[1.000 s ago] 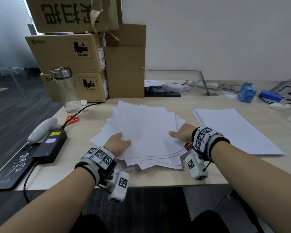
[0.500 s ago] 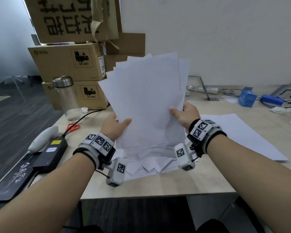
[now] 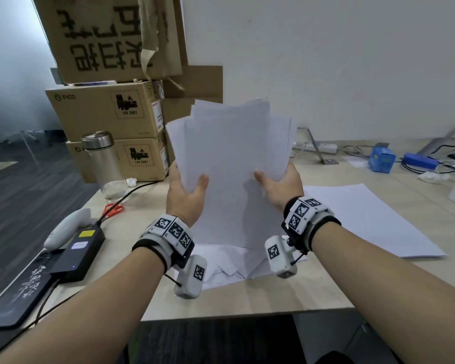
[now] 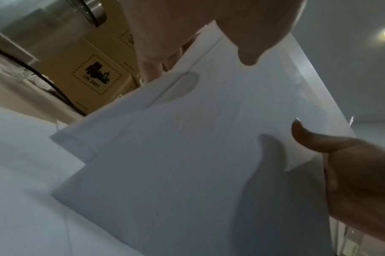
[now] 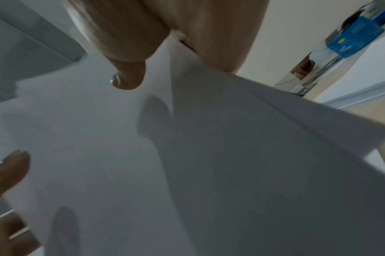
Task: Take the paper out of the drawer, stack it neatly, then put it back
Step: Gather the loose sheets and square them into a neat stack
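An uneven sheaf of white paper (image 3: 231,164) stands upright above the desk, its lower edge near the loose sheets (image 3: 229,264) still lying flat. My left hand (image 3: 187,190) grips the sheaf's left edge, thumb on the near face. My right hand (image 3: 279,185) grips the right edge the same way. The left wrist view shows the paper (image 4: 198,147) from below with my left thumb (image 4: 251,50) on it. In the right wrist view my right thumb (image 5: 128,76) presses the paper (image 5: 187,155). No drawer is in view.
A second flat pile of paper (image 3: 365,219) lies to the right. At the left are a glass bottle (image 3: 103,164), red scissors (image 3: 113,208), a black power brick (image 3: 76,253) with cable and stacked cardboard boxes (image 3: 108,114). A blue box (image 3: 381,158) and cables sit far right.
Both hands lifted a sheaf off the flat pile and stood it upright; since half a second ago it has risen a little and the sheets have drawn closer together.
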